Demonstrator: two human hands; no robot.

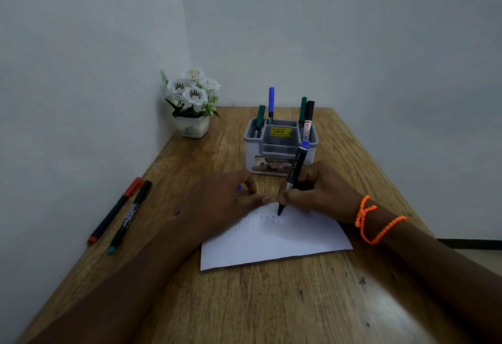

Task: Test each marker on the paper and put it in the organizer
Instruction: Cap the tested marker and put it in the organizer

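Marker (294,174) tip on paper (277,246); left hand (217,202) hides blue cap.

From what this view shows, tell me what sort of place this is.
Probably a home or office desk corner: a wooden table pushed against plain walls, a gray marker organizer with a price sticker, and a small potted white flower as decoration.

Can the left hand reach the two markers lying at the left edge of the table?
Probably yes: the left hand rests on the paper, and nothing lies between it and the two markers.
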